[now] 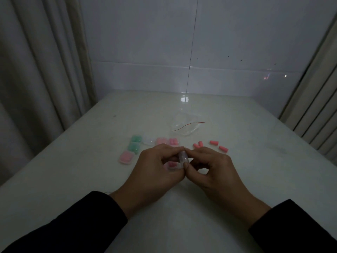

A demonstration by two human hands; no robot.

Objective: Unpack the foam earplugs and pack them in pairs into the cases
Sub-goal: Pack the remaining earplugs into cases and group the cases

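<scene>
Closing: clear case (179, 160) with pink earplugs inside, held just above the surface (91, 179) – judged the lid-shutting step.
Left hand (156, 167): fingers curled round the case.
Right hand (209, 167): thumb and forefinger pinching its lid edge.
Next: press until it snaps, then reach for loose earplugs (209, 144).
Filled cases: green pair (135, 143), pink ones (166, 141), (126, 157).
Bag (185, 126): clear – appears emptied.

No legible text, label, brand, number or sign anywhere in the head view. Dim and blurred throughout; cases (135, 143) and clear bag (184, 126) on the bench (73, 161) checked, nothing readable on either.
</scene>
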